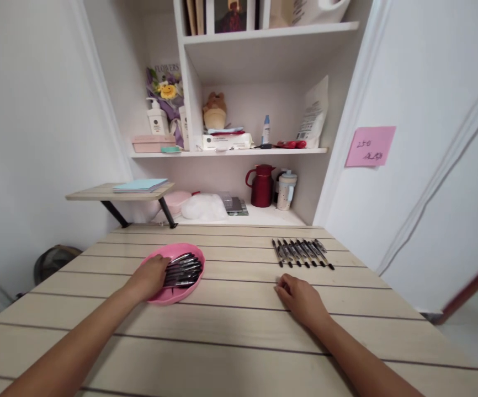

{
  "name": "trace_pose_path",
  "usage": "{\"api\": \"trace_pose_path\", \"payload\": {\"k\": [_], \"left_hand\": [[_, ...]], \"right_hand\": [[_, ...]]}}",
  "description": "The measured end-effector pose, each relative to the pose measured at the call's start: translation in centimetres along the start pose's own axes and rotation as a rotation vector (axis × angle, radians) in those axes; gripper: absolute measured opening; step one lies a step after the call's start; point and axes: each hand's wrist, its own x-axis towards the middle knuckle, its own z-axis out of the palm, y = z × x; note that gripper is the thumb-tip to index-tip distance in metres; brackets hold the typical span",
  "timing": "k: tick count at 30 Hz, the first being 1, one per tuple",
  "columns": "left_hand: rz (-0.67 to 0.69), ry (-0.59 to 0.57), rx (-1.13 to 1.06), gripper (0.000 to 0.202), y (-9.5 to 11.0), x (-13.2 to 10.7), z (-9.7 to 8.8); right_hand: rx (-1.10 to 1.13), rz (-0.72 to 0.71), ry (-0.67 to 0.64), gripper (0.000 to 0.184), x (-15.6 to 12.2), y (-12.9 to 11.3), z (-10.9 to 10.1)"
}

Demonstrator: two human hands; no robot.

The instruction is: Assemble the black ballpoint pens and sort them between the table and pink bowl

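Note:
A pink bowl (201,258) on the left of the table holds a bundle of black pens (185,270), lying side by side. My left hand (151,277) reaches over the bowl's left rim, with its fingers closed at the ends of the pens. The fingertips are partly hidden, so how many pens they grip does not show. Farther right, several black pens (301,252) lie in a slanted row on the wood. Just below that row my right hand (301,298) rests on the table, its fingers curled in and nothing visible in them.
The table (230,331) has dark grooves across it. At its back left stands a small raised shelf (94,192) with blue paper (139,185). Behind are white shelves with a red jug (262,187), a light cup (286,192) and a plastic bag (204,207).

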Motion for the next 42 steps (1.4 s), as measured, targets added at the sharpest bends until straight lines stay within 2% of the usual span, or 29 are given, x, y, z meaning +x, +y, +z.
{"api": "trace_pose_path", "payload": {"k": [2, 5, 8, 11, 13, 15, 17, 18, 20, 22, 26, 31, 35, 39, 42], "left_hand": [[0.046, -0.04, 0.005, 0.028, -0.7, 0.1, 0.3], [0.058, -0.063, -0.033, 0.011, -1.4, 0.4, 0.4], [0.046, -0.042, -0.109, 0.01, -1.6, 0.3, -0.2], [0.071, -0.012, -0.233, 0.015, -0.1, -1.0, -0.7], [0.114, -0.041, -0.345, 0.018, 2.2, -2.6, -0.2], [0.15, -0.159, -0.498, 0.018, 5.2, -4.5, 1.4], [0.072, -0.531, -1.059, 0.017, 8.3, -6.3, 3.8], [0.007, -0.67, -1.254, 0.013, 9.7, -7.1, 5.1], [-0.159, -0.743, -1.464, 0.004, 11.8, -8.1, 7.5], [-0.223, -0.754, -1.522, 0.005, 13.0, -8.4, 9.3], [-0.232, -0.818, -1.65, 0.014, 13.2, -8.1, 10.5], [-0.145, -0.886, -1.713, 0.02, 12.6, -7.5, 10.0], [-0.169, -0.925, -1.732, 0.02, 12.5, -7.7, 9.6], [-0.117, -0.957, -1.793, 0.02, 12.4, -7.6, 9.8], [-0.082, -0.989, -1.76, 0.021, 12.7, -6.7, 10.2]], "right_hand": [[-0.031, -0.008, 0.0, 0.016, -0.1, 0.1, 0.3], [-0.064, -0.02, -0.015, 0.019, -0.2, 0.7, 0.9], [-0.078, -0.039, -0.044, 0.02, 0.4, 1.6, 1.2], [-0.015, -0.072, -0.065, 0.026, 1.4, 0.7, 1.0], [0.172, -0.073, -0.063, 0.033, 1.8, -1.5, 0.8], [0.582, -0.048, -0.044, 0.039, 1.8, -4.7, 1.1], [1.035, 0.001, -0.005, 0.045, 1.5, -7.9, 2.0], [1.195, 0.061, 0.0, 0.045, 1.2, -9.2, 2.5], [1.384, 0.227, 0.02, 0.04, 0.9, -10.5, 3.6], [1.457, 0.354, -0.002, 0.034, 0.7, -10.6, 4.4], [1.478, 0.393, -0.054, 0.03, 1.0, -9.4, 4.4], [1.452, 0.367, -0.019, 0.031, 1.4, -9.2, 3.8], [1.447, 0.365, -0.019, 0.032, 1.5, -9.1, 4.2], [1.577, 0.316, 0.052, 0.031, 2.0, -8.7, 4.6], [1.699, 0.28, 0.09, 0.029, 2.8, -8.3, 4.8]]}}
